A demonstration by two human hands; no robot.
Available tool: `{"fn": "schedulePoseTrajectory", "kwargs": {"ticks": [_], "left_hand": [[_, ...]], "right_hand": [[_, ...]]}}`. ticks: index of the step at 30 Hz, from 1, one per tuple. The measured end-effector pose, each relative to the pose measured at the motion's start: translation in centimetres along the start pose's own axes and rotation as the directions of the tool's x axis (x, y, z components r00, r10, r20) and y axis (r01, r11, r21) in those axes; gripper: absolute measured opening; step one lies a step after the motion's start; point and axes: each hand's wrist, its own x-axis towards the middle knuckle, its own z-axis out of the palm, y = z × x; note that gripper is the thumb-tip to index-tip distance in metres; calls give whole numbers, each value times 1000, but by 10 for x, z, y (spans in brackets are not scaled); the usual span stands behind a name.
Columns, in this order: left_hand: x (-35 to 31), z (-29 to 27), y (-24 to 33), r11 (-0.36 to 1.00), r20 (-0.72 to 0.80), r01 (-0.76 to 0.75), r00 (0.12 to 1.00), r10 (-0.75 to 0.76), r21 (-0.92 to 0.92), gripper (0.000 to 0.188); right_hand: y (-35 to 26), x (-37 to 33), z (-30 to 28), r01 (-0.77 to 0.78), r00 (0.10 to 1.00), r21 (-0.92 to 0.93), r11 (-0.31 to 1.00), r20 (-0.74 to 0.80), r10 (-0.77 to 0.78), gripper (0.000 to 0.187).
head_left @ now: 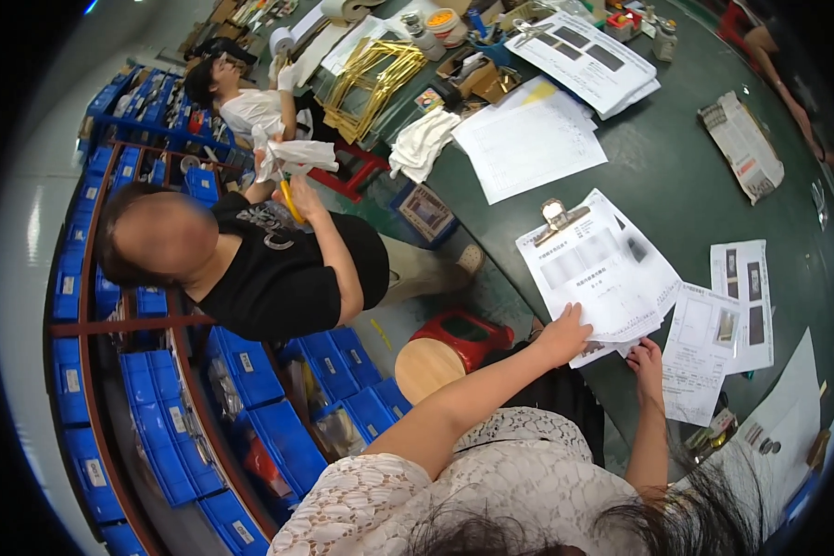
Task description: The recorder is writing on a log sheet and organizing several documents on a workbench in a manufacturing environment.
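Note:
A stack of printed papers (pixel 588 269) lies at the table's near edge, held at its top by a metal bulldog clip (pixel 562 218). At the stack's lower left corner, my left hand (pixel 565 335) is closed on the sheets, its fingers on the top page. My right hand (pixel 647 363) pinches the lower edge of the stack, where the lower sheets fan out; its fingertips are partly hidden. Just right of it lie loose printed sheets (pixel 700 347), one with a small picture, overlapping another sheet with dark pictures (pixel 755 296).
On the green table (pixel 649 167) are more papers (pixel 528 139), a newspaper-wrapped bundle (pixel 743 148), a white cloth (pixel 423 144) and gold-coloured frames (pixel 371 88). A red stool (pixel 459 334) stands left. A co-worker there holds yellow-handled scissors (pixel 292 199), near shelves of blue bins (pixel 283 445).

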Motion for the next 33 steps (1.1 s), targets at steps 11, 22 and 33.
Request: {"fn": "schedulePoseTrajectory", "kwargs": {"ticks": [11,22,33], "left_hand": [[22,-34,1,994,204,-99,975,86,53,28],[-17,-141,3,315,-93,112,817,-569,-942,43],[-48,-164,-1,541,-187,158,829,-527,-826,30]], "right_hand": [[9,7,0,57,998,50,997,-41,-55,35],[12,-30,21,81,985,-84,993,-146,-93,41],[25,-38,38,375,791,-623,686,-171,-587,36]]}}
